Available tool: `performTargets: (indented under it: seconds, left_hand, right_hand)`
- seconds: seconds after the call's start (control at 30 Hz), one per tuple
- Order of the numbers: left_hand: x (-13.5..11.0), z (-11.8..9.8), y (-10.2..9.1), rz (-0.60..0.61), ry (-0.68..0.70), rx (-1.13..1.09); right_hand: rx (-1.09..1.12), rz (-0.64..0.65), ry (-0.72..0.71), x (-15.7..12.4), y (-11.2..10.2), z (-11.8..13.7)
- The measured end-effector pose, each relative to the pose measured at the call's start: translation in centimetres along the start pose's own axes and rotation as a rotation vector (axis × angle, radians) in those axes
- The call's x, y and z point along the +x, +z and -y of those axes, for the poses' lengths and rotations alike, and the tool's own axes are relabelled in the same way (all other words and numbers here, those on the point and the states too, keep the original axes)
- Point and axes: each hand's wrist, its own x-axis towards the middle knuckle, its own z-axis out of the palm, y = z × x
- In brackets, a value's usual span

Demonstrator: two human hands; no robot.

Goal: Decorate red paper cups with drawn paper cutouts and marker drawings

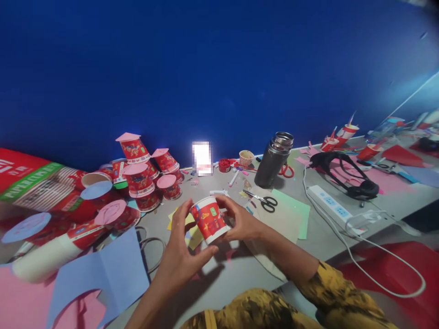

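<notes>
A red patterned paper cup with white edges is held tilted above the table between my two hands. My left hand curves round its left side, fingers near the upper edge and thumb by the lower edge. From the other side, my right hand grips the cup, its fingers partly hidden behind it. Yellow paper pieces lie under and beside my left hand. Near my right hand are black-handled scissors and a light green paper sheet.
Stacked red cups with pink paper tops stand at the left, beside blue card. A dark open flask stands behind the scissors. Rightward lie a black headset strap and a white power strip, its cable hanging over the table edge.
</notes>
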Motion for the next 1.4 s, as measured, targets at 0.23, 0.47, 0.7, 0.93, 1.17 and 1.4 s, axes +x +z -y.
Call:
performTargets:
  seconds: [0.23, 0.47, 0.7, 0.93, 1.17, 1.4]
  left_hand:
    - [0.4, 0.2, -1.1, 0.014, 0.058, 0.2]
    - [0.5, 1.0, -2.3, -0.004, -0.006, 0.191]
    - [0.8, 2.2, -1.4, -0.02, -0.06, 0.094]
    - [0.5, 0.8, -1.3, 0.024, 0.1, 0.256]
    - [-1.5, 0.7, -0.7, 0.02, 0.215, 0.47]
    - [-2.0, 0.4, -0.9, 0.096, 0.214, 0.41]
  right_hand:
    - [-0.605, 0.141, 0.051, -0.5, -4.4, -0.4]
    - [-1.096, 0.164, -0.026, 1.3, -7.5, -3.2]
    - [-0.925, -0.013, -0.288, 2.2, -7.7, -3.6]
    - [-0.208, -0.627, -0.366, -2.6, -2.5, 2.5]
    - [-0.321, -0.476, -0.476, -5.0, 3.2, 3.9]
    - [-0.41, -0.398, -0.498, -3.8, 3.2, 4.5]
